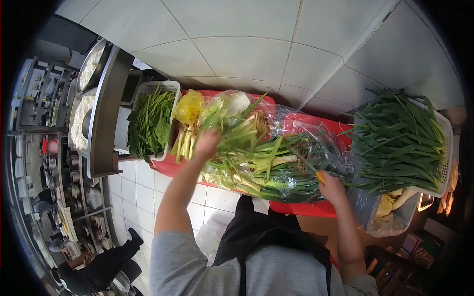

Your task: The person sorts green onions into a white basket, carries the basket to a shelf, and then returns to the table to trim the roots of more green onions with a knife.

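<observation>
My left hand (pixel 208 143) is closed round some green leaves, smeared by motion, above the pile of green onions (pixel 276 160) on clear plastic. In my right hand (pixel 332 187) is a knife (pixel 321 176) with a yellow-orange handle, its blade pointing up and left over the onions. Left of my left hand lie pale stalks (pixel 185 140) below a yellow plastic bag (pixel 188 106). Trimmed roots (pixel 256 121) show behind the leaves. The pile rests on red boards or tables (pixel 316 123).
White baskets of leafy greens (pixel 150 118) and long green leaves (pixel 400 143) flank the pile. A grey bin (pixel 402 219) stands at right. Metal bowls of white food (pixel 81 121) sit on a steel counter (pixel 106 108). Another person (pixel 94 271) is at lower left, by shelves.
</observation>
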{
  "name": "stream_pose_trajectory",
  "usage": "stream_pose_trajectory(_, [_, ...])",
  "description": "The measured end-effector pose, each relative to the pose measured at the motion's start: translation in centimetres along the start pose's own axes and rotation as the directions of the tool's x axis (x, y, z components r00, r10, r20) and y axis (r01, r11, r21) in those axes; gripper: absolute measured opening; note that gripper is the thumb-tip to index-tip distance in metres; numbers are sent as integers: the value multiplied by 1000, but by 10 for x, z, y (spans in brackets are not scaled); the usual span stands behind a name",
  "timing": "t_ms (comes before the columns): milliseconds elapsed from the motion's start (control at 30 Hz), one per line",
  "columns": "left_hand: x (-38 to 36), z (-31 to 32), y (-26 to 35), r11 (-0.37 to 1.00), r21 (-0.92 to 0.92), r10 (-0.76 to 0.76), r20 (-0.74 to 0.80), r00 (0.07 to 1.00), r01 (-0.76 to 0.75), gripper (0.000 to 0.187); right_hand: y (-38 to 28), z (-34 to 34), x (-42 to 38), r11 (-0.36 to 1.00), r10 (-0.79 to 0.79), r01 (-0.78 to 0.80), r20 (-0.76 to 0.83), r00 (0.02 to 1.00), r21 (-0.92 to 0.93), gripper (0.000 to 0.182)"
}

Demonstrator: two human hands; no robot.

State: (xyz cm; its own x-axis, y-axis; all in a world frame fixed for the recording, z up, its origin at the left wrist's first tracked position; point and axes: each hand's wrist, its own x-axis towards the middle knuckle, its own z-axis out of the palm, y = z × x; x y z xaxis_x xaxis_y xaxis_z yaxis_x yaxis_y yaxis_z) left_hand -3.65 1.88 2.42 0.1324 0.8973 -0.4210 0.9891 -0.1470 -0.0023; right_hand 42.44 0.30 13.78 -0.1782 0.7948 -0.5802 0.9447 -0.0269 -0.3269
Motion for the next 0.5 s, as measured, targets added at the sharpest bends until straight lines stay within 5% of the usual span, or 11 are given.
stream_pose_trajectory(33, [-8, -17, 30, 948, -317, 32, -2, 999, -31, 29, -5, 2, -1, 1000, -28, 27, 68, 997, 11, 40])
stream_pose_trajectory(67, [-2, 21, 52, 926, -354, 99, -115, 988, -134, 37, -11, 4, -2, 1000, -30, 30, 96, 995, 4, 39])
stream_pose_trajectory(167, [-4, 26, 130, 769, -509, 444, -10, 896, -387, 41, -25, 17, 5, 998, 15, -6, 175, 985, -55, 38])
stream_pose_trajectory(267, [24, 94, 127, 830, -543, 144, -12, 989, -128, 48, -9, 37, 15, 985, 163, -157, 78, 984, -78, 40])
stream_pose_trajectory(333, [29, 86, 100, 946, -254, -201, 18, 979, 199, 51, 5, 47, 11, 983, 180, -177, 42, 983, -52, 42])
stream_pose_trajectory(500, [0, 14, 48, 964, -146, -219, 36, 975, 222, 37, 20, 59, -12, 981, 195, -195, -16, 981, 20, 46])
